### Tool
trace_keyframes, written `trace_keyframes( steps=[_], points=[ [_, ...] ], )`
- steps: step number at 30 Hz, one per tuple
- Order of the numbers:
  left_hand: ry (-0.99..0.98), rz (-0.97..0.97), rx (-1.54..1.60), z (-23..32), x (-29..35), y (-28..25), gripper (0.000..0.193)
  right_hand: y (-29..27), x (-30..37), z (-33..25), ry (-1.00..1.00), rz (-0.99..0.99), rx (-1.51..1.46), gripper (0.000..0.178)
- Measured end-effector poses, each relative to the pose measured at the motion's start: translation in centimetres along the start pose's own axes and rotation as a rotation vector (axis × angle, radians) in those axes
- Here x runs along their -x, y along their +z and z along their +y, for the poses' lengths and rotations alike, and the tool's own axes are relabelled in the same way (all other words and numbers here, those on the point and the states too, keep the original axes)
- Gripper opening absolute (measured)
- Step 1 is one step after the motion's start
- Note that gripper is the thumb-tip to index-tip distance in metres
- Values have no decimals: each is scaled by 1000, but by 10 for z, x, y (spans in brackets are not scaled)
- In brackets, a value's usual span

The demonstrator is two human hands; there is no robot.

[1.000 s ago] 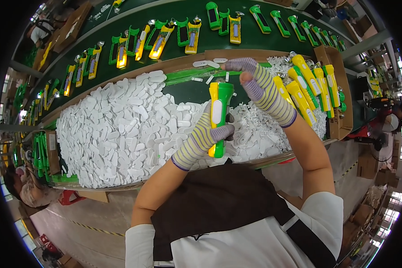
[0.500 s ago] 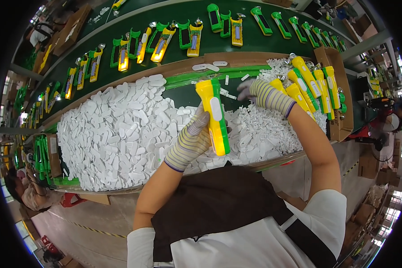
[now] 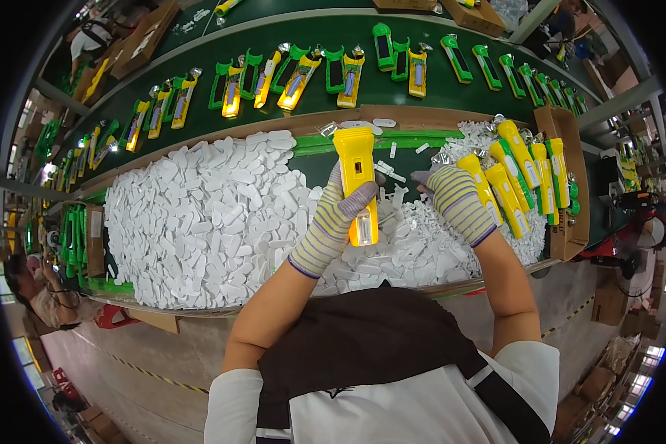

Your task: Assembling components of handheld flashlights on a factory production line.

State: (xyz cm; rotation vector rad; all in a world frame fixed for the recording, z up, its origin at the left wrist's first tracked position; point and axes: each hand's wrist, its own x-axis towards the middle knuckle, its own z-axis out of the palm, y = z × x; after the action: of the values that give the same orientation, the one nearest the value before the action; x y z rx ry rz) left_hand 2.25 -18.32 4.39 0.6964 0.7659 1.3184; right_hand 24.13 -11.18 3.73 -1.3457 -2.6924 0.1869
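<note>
My left hand (image 3: 329,226), in a striped knit glove, is closed round a yellow flashlight (image 3: 356,159). The flashlight stands nearly upright in the picture, its wide head at the top. A dark slot shows in its yellow face, with a pale inset lower down. My right hand (image 3: 459,201), gloved the same way, is just right of the flashlight, over small white parts (image 3: 422,237). Its fingers are drawn together, and whatever they hold is hidden. Beside it, several yellow and green flashlights (image 3: 508,194) lie on the pile.
Larger white oval plates (image 3: 200,222) are heaped at left. A cardboard edge (image 3: 414,116) separates the parts from a green belt (image 3: 288,126) carrying opened flashlights (image 3: 350,80). A carton (image 3: 570,240) stands at right. Another person (image 3: 48,292) sits at far left.
The flashlight has turned, so its yellow slotted face shows instead of the white panel and green side. My right hand has moved lower, its fingers now drawn together. The whole view has shifted slightly.
</note>
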Motion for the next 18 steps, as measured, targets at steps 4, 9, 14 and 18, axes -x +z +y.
trace_keyframes(
  steps=[4,9,14,18],
  points=[
    [28,-16,-19,0,-2,-2,48,-47,3,-44,138,203,-717,14],
    [105,-97,-106,2,-6,3,52,-7,-8,-62,38,347,-1603,14],
    [152,-102,-145,0,-8,7,60,15,-20,-80,44,361,-1765,11],
    [208,-171,-205,-6,-6,1,73,11,-20,-94,141,403,-1933,22]
  ],
)
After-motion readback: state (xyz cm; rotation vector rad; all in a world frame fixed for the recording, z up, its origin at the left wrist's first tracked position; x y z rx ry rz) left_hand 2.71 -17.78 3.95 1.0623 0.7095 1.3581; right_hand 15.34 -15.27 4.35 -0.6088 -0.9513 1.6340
